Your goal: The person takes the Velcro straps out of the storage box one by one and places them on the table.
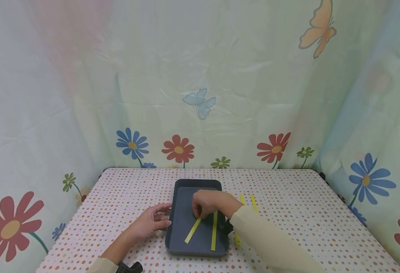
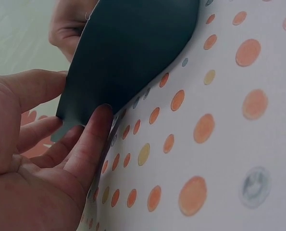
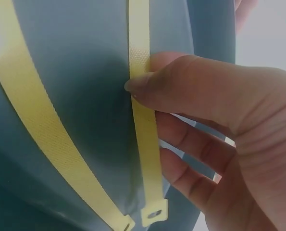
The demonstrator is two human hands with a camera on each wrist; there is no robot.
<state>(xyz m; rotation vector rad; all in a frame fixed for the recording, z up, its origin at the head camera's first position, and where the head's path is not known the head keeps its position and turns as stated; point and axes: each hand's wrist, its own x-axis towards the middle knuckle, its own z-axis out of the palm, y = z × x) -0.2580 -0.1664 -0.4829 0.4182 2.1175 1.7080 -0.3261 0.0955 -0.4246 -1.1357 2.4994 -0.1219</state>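
A dark grey rectangular tray lies on the dotted table in the head view. Over its inside, my right hand pinches a yellow hook-and-loop cable tie between thumb and forefinger; the slotted end hangs below the grip in the right wrist view. A second yellow cable tie lies lengthwise along the tray's right part. My left hand is at the tray's left side. In the left wrist view its extended fingers touch the tray's outer wall.
Several more yellow strips lie on the table right of the tray, partly hidden by the right forearm. The dotted tabletop extends around the tray. A flowered curtain hangs behind and on both sides.
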